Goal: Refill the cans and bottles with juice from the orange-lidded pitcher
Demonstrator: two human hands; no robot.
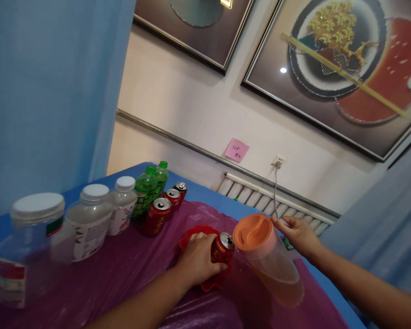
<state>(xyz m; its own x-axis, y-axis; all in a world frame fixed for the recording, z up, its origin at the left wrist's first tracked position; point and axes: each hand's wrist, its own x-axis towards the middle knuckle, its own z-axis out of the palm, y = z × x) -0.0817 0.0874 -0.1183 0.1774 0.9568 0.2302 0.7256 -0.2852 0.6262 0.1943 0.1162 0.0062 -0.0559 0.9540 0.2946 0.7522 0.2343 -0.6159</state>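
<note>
Head view: Left hand (196,260) closed around a red can (221,250), thumb on the near side, opened top uncovered. Can is over a red scalloped dish (210,284), which hand and can partly hide; whether can touches dish cannot be told. Right hand (299,234) gripping a clear pitcher (273,270) high on its far side; handle mostly hidden. Pitcher tilted, orange lid (254,234) leaning toward the can and just beside it; contact unclear.

Surroundings: purple plastic sheet (123,276) over blue table cover (200,193). Row left of the hands, well apart from pitcher: large clear jar (34,256), two white-capped bottles (89,224), two green bottles (145,189), three more cans (157,217). Small green item (287,243) behind pitcher, too obscured to identify. Cable (276,192) hangs from wall socket (278,161) and passes behind right hand; pink note (237,150) beside socket.
</note>
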